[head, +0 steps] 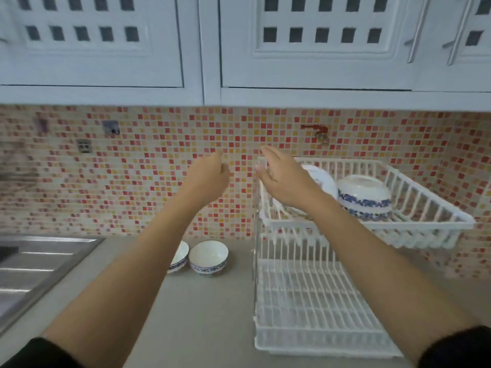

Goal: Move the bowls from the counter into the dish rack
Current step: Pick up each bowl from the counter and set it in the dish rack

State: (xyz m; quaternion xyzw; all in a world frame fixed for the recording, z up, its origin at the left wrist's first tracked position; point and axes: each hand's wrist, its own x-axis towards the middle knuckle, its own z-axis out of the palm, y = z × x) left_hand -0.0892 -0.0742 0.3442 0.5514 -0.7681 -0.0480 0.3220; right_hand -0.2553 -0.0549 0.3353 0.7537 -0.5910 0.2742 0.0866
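Two white bowls with blue-patterned bands (208, 257) stand mouth-up, side by side near the counter's (202, 314) back edge. A third bowl (364, 197) lies mouth-down in the dish rack's (398, 221) upper basket. Left hand (206, 179) loosely curled, right hand (281, 179) fingers spread, both empty.

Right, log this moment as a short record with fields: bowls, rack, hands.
bowls on counter: two, upright, side by side; right bowl in full view, left bowl partly hidden by the left forearm
bowls in rack: one upside-down bowl in the top tier; a second white dish behind the right hand, unclear
dish rack: white, two tiers, lower tier bare
left hand: raised, loosely curled, holding nothing
right hand: raised at the rack's top tier, open, holding nothing
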